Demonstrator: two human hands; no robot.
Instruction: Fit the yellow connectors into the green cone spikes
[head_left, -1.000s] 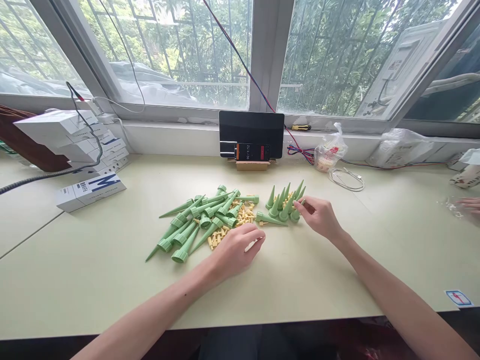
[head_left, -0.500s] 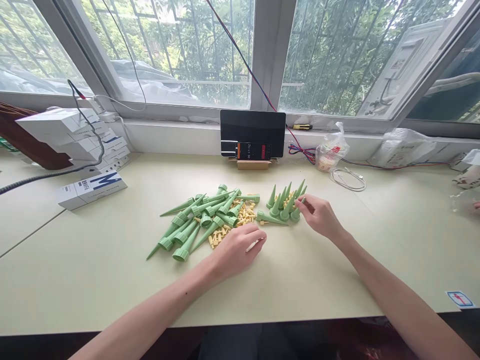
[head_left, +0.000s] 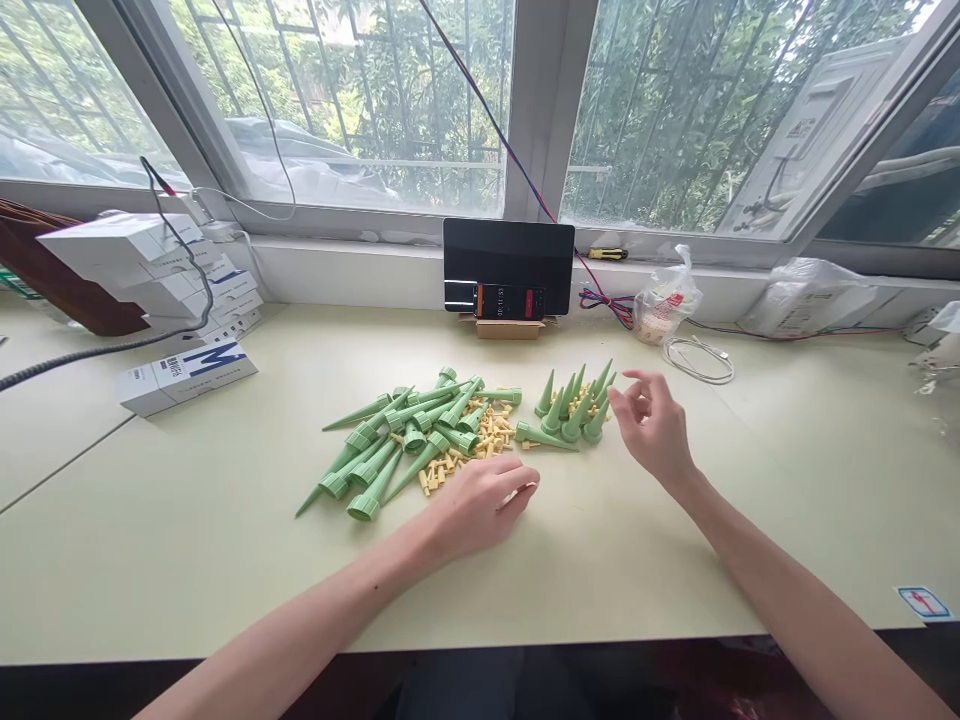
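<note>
Several green plastic spikes [head_left: 571,426] stand point-up in a cluster, with small yellow pieces among them. Just right of this cluster is my right hand [head_left: 654,428], fingers bent but apart, with nothing visible in them. One green spike [head_left: 546,438] lies on its side left of the standing ones. Further left is a heap of loose green spikes [head_left: 369,468], caps and points facing various ways. Small yellow nozzle-like pieces [head_left: 495,428] are strewn along the heap's right side. In front of them rests my left hand [head_left: 491,500], fingers curled towards the thumb; whatever it may hold is hidden.
A phone [head_left: 510,302] with a running timer leans on a dark tablet [head_left: 510,250] at the back. White boxes [head_left: 187,375] are at the left. A bagged cup [head_left: 666,305] and a coiled white cable [head_left: 697,360] lie back right on the pale table [head_left: 600,570].
My right hand has let go of a green spike at the cluster's right edge and drawn slightly right, its fingers parting. My left hand has hardly moved.
</note>
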